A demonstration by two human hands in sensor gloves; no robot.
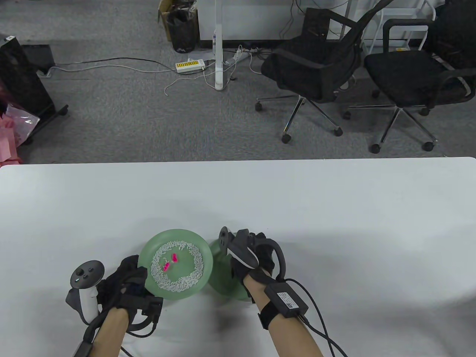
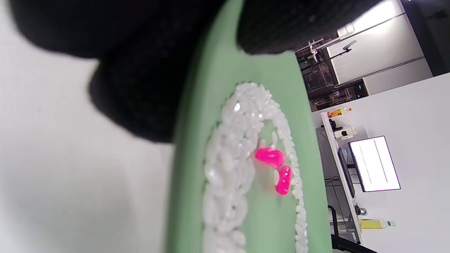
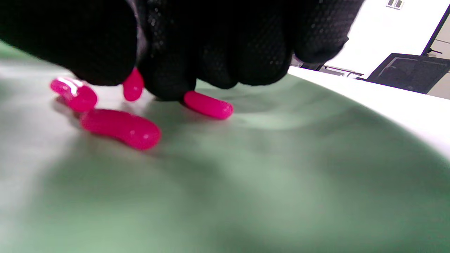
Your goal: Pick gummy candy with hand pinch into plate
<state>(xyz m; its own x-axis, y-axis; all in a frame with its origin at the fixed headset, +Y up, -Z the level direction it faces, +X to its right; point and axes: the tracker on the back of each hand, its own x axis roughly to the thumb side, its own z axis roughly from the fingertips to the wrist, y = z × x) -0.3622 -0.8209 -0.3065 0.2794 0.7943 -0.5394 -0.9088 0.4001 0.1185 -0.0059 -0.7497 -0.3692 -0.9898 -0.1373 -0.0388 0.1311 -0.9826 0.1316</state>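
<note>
— How far along am I?

— Two gummies (image 1: 170,261) lie in the rice plate (image 1: 200,245), gripped at its rim by my left hand (image 1: 126,284). Four more remain on the other plate (image 3: 281,158).

— And the right hand (image 1: 254,253)?

— Fingertips pinch one gummy (image 3: 133,86), the others just beside.

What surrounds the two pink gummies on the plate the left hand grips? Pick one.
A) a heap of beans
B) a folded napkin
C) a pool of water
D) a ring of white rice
D: on the plate held by the left hand, white rice rings the two pink gummies.
</note>
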